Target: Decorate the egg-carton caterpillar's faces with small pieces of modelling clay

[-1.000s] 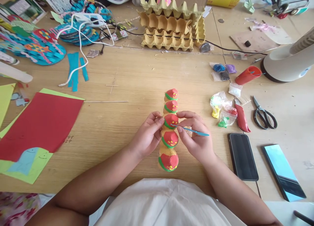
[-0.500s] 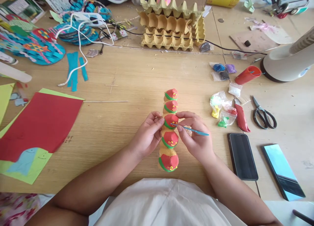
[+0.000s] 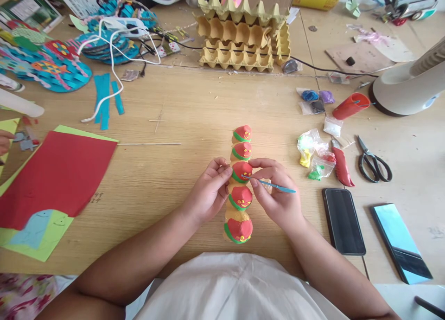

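Note:
A strip of egg carton [image 3: 240, 198] runs toward me, its several bumps covered in red and green clay with yellow smiling faces. My left hand [image 3: 211, 190] pinches the strip's left side at the middle bump, thumb and fingers together. On the other side, my right hand [image 3: 278, 190] holds a thin blue tool [image 3: 280, 187] between thumb and fingers. The tool's tip touches the face on the middle bump, and my right index finger rests near that bump's upper edge.
Bags of clay [image 3: 310, 144], a red cutter [image 3: 341, 164], scissors [image 3: 373, 160] and two phones [image 3: 344, 221] lie right. Red paper [image 3: 59, 171] lies left, with another person's hand [image 3: 4, 142] at the far left edge. Egg cartons [image 3: 236, 55] stand at the back.
Another person's hand has come into view at the left edge, over the yellow paper. My hands, the strip and the blue tool have hardly moved.

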Demonstrator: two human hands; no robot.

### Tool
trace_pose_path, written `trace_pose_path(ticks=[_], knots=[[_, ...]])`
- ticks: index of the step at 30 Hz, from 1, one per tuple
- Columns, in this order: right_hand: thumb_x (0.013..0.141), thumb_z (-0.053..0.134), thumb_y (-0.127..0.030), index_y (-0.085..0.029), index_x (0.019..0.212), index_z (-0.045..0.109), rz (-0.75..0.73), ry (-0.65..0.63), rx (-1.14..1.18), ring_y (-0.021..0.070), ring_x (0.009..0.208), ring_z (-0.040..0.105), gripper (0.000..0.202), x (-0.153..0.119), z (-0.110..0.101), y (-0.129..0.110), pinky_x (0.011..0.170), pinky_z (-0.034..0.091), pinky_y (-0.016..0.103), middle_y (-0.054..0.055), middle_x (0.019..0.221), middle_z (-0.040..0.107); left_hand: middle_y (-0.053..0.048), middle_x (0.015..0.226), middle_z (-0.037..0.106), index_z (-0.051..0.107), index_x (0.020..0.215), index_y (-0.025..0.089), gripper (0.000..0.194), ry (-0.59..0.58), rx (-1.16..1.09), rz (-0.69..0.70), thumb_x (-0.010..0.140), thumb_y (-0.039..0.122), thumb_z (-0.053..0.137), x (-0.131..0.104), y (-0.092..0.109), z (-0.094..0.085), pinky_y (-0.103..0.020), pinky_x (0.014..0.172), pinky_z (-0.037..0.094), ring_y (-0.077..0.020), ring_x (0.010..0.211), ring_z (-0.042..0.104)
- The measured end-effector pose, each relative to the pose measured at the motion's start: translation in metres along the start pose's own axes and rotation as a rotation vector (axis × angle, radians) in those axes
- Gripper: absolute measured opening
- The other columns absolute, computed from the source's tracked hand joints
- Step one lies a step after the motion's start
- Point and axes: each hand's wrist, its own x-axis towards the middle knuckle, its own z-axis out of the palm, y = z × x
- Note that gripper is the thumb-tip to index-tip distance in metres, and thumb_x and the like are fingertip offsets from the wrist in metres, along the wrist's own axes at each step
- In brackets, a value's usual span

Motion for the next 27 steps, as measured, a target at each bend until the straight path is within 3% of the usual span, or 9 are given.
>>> trace_pose_path(ticks=[27], knots=[[0.094, 0.067, -0.017, -0.025, 0.094, 0.067, -0.041, 0.008, -0.029, 0.0241, 0.108, 0.072, 0.008, 0.0003, 0.0005, 0.0005, 0.092, 0.058, 0.042, 0.009, 0.117, 0.073, 0.005, 0.084, 0.068, 0.056, 0.098, 0.024, 0.035, -0.013, 0.014, 0.004, 0.08, 0.027, 0.086, 0.001, -0.0009, -0.0022, -0.018, 0.062, 0.055, -0.0095, 0.071, 0.068]])
